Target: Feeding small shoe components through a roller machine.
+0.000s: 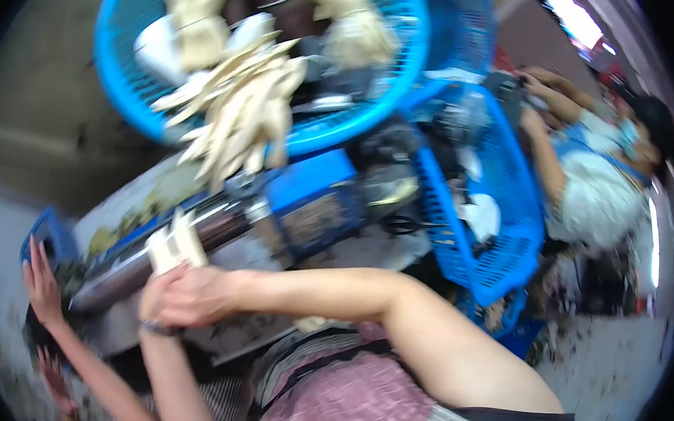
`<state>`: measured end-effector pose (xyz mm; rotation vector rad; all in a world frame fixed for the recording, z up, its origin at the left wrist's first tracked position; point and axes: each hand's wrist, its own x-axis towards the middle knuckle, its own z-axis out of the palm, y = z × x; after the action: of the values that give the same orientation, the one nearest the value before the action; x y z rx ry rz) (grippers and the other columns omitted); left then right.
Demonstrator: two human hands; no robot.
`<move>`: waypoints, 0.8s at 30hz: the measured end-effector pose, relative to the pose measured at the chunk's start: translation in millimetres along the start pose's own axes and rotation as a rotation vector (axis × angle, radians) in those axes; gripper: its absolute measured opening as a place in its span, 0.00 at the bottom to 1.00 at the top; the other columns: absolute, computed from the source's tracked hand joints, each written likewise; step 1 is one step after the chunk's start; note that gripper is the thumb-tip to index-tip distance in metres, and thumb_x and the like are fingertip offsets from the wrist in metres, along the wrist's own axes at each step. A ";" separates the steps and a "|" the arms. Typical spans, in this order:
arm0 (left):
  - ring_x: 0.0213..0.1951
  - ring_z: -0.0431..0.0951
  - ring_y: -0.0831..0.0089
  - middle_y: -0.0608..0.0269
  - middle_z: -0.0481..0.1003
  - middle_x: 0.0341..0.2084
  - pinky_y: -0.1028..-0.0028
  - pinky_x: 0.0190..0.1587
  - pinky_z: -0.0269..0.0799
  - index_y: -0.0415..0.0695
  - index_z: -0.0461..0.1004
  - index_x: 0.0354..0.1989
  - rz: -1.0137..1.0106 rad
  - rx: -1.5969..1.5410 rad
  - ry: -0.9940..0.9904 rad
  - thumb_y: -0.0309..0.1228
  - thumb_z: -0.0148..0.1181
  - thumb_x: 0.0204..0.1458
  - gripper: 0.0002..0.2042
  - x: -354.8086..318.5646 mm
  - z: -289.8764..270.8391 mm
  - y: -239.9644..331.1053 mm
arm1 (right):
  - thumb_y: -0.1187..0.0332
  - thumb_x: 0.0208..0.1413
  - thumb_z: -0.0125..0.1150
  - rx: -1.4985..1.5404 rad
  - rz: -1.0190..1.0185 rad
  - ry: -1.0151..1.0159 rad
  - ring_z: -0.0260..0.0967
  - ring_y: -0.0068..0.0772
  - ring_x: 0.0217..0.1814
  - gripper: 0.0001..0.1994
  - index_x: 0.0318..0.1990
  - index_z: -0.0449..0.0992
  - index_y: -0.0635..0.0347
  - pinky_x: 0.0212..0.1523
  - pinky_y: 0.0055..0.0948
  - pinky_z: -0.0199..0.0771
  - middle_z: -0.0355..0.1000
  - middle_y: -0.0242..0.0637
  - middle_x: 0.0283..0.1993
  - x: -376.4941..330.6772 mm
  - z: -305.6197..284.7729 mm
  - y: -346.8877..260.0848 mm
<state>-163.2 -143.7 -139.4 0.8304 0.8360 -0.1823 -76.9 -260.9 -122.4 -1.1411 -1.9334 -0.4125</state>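
Observation:
My left hand [153, 297] and my right hand [200, 295] are closed together, the right partly over the left. Both grip cream gloves [176, 244], whose pale finger-like ends stick up above my knuckles. Motion blurs them, and how many there are I cannot tell. A dark band circles my left wrist. Just beyond my hands lies a shiny metal cylinder [209, 220]. Farther off, a loose pile of cream gloves [242, 112] hangs over the near rim of a round blue basket [111, 58], and tied cream bundles [201, 30] lie inside it with dark and white items.
A blue box-shaped unit [311, 183] sits beyond the cylinder. To the right stands a blue plastic basket [498, 278] with dark and white things in it. Another person's hand [44, 294] reaches in at the left, near a blue block [54, 236]. A person [601, 168] works at far right.

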 end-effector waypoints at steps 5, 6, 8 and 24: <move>0.24 0.71 0.80 0.69 0.72 0.23 0.80 0.24 0.67 0.40 0.73 0.31 0.261 0.196 0.080 0.29 0.54 0.46 0.07 -51.6 32.2 -75.8 | 0.69 0.34 0.52 0.130 0.054 -0.054 0.63 0.28 0.22 0.05 0.19 0.63 0.57 0.20 0.29 0.65 0.61 0.32 0.20 -16.9 -15.8 -62.6; 0.26 0.72 0.79 0.66 0.73 0.27 0.79 0.26 0.68 0.39 0.72 0.33 0.108 -0.132 0.071 0.26 0.55 0.46 0.07 -56.7 41.9 -88.9 | 0.69 0.33 0.52 0.164 0.099 -0.072 0.63 0.28 0.22 0.05 0.19 0.63 0.58 0.20 0.28 0.65 0.60 0.32 0.19 -18.8 -22.3 -74.2; 0.28 0.73 0.75 0.62 0.73 0.28 0.78 0.28 0.69 0.37 0.71 0.36 -0.035 -0.160 0.115 0.23 0.56 0.44 0.10 -71.4 47.8 -104.4 | 0.69 0.34 0.52 0.230 0.129 -0.087 0.63 0.28 0.22 0.05 0.19 0.63 0.57 0.19 0.26 0.64 0.59 0.32 0.19 -21.1 -29.4 -87.7; 0.34 0.75 0.58 0.41 0.71 0.35 0.67 0.35 0.74 0.32 0.63 0.43 -0.038 -0.352 -0.083 0.47 0.31 0.55 0.26 -52.6 22.9 -41.7 | 0.51 0.46 0.50 -0.159 1.166 -0.501 0.65 0.47 0.46 0.24 0.42 0.66 0.65 0.44 0.37 0.64 0.68 0.50 0.41 36.0 -31.3 63.3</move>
<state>-204.1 -197.1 -117.0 0.4736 0.7775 -0.0977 -17.2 -226.6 -83.1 -2.3723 -1.2670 0.3996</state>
